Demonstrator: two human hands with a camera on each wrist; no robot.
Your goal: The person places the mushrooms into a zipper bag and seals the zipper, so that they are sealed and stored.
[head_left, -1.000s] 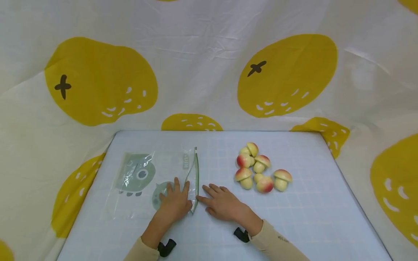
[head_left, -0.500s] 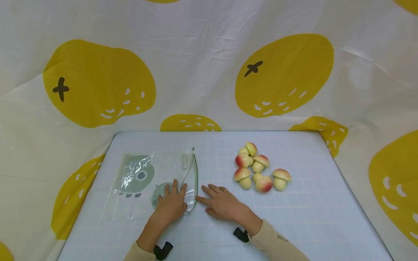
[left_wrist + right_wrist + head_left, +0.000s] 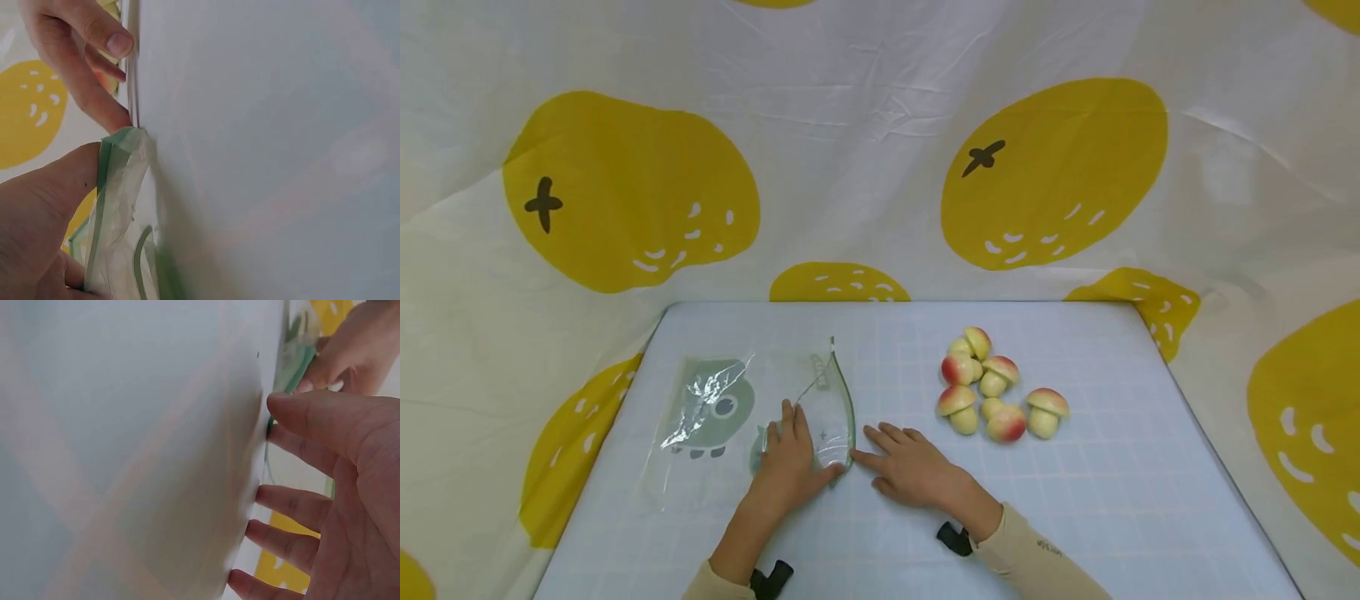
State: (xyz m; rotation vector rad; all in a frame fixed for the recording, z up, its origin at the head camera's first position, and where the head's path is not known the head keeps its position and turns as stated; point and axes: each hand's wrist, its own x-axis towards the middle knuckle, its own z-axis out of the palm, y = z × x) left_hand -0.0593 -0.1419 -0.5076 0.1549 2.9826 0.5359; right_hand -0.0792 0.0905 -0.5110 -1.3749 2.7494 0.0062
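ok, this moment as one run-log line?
left hand: touching clear bag by its parted mouth | right hand: index finger at bag's green edge | six mushroom-shaped pieces: on table, right of bag

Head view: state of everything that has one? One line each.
Bag: body lying flat, mouth parted.
Mushrooms: six, lying outside the bag.
Left hand: fingers extended, resting on the bag.
Right hand: fingers spread, index finger at the bag's mouth edge.
Backdrop: hanging, creased.

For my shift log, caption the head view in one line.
Left hand on a clear printed bag, right hand at its green edge, six mushroom-shaped pieces to the right.
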